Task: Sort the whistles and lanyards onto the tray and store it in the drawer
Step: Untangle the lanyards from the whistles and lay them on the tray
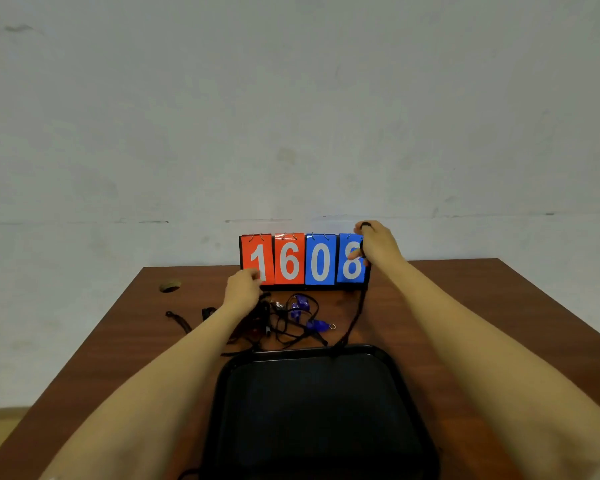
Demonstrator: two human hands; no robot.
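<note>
Right hand [378,247] is up by the far side, fingers curled round a black lanyard [355,317] dangling to the tray [326,351], while left hand [242,289] clutches the tangled pile of cords [281,323].

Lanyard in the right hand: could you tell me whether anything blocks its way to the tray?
Nothing visible does: the lanyard hangs from the right hand to the far rim of the tray; the tangle lies beside it.

On my worktop [465,306] the tray [291,354] sits nearest me. Just beyond its far rim lies the tangle of whistles and lanyards [291,317], with the scoreboard [303,259] standing behind it. A stray lanyard [179,320] lies left of the tangle. A second lanyard [355,313] hangs from my right hand [378,245] to the tray's rim.
</note>
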